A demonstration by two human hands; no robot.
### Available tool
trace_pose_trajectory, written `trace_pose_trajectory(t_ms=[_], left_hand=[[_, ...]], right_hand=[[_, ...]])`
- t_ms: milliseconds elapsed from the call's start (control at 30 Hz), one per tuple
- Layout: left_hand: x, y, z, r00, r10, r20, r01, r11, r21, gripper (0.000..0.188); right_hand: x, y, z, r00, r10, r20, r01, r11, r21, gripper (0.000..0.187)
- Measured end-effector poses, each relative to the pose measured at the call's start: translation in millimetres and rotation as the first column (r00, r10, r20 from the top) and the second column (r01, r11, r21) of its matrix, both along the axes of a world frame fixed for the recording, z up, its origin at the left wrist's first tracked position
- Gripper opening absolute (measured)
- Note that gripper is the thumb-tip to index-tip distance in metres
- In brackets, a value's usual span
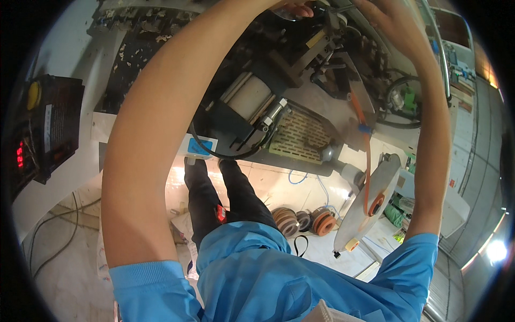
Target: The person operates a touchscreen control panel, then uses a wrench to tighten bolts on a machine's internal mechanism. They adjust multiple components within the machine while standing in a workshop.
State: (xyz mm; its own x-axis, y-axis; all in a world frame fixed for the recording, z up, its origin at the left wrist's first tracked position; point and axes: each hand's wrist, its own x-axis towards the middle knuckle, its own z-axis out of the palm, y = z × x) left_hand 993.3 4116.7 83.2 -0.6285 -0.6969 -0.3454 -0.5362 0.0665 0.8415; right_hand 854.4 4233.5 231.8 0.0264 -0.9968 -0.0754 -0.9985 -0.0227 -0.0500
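Note:
Both my arms reach up and forward over a dark machine (289, 70) with rollers, brackets and a small metal cylinder. At the top edge only some fingers of my left hand (298, 9) show, close to the machine's far parts; the rest is cut off. My right hand (383, 16) is beside a metal rod (343, 8) at the upper right, its fingers mostly beyond the picture. Whether either hand grips anything is hidden. An orange-brown strip of edge banding (367, 161) runs from the machine down to a large round reel plate (351, 214) at the right.
A yellowish slotted plate (300, 134) lies on the machine's near side. Rolls of brown banding (322, 221) sit on the floor by my legs. A dark control box (59, 121) with a red display stands at the left. A black hose (236, 155) loops along the front.

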Motion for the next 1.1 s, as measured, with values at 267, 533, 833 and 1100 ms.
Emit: trace_pose_trajectory(t_ms=[267, 533, 833, 1100], left_hand=[[1, 5, -9, 0.966, 0.118, -0.231, -0.06, 0.968, 0.245, 0.042], [-1, 2, -7, 0.979, 0.102, -0.178, -0.066, 0.978, 0.198, 0.044], [-11, -5, -14, 0.987, 0.022, -0.161, 0.013, 0.977, 0.212, 0.044], [7, 6, -9, 0.934, 0.126, -0.334, -0.047, 0.971, 0.234, 0.035]], right_hand=[[5, -2, -6, 0.991, 0.026, -0.129, -0.031, 0.999, -0.034, 0.047], [-24, -8, -6, 0.988, 0.149, 0.035, -0.151, 0.987, 0.062, 0.049], [-24, -12, -4, 0.957, 0.188, 0.223, -0.216, 0.97, 0.109, 0.049], [3, -2, -14, 0.996, 0.081, -0.02, -0.079, 0.993, 0.086, 0.044]])
